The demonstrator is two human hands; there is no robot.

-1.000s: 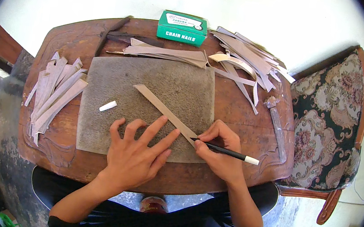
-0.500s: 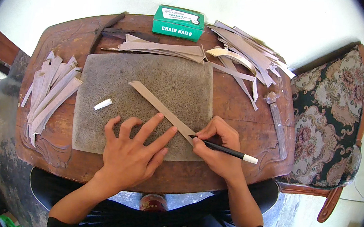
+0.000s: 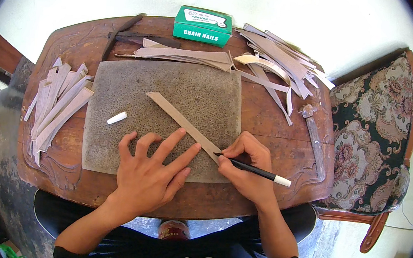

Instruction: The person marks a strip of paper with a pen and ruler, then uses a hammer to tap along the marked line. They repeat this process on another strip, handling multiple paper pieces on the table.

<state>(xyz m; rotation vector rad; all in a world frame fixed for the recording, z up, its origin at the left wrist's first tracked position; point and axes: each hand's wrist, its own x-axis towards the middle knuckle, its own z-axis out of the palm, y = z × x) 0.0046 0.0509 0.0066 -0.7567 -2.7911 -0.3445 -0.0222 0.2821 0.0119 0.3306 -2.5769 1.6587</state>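
A carved wooden table (image 3: 267, 131) fills the view, with a flowered upholstered chair (image 3: 368, 142) standing to its right. In the middle of the table lies a grey, pitted cutting mat (image 3: 180, 90).

At the left edge sits a fanned stack of pale strips (image 3: 57, 102), similar in shape and looking already cut. Along the far side and far right lies a looser heap of longer offcuts and strips (image 3: 275, 60), beside a green cardboard box (image 3: 203, 25). A hammer (image 3: 315, 136) rests near the right edge.

On the mat, one tan strip (image 3: 182, 122) lies diagonally, running from the far left toward the near right. The left hand (image 3: 153, 174) lies flat with its fingers spread wide, the fingertips pressing the strip down. The right hand (image 3: 248, 167) pinches a slim black pen-like tool (image 3: 252, 170) with a white end, its tip touching the strip's near end. A small white stick of chalk (image 3: 117, 118) lies alone on the mat's left.

Judging by the piles, much is finished, this strip is in progress, and more stock remains at the far side.
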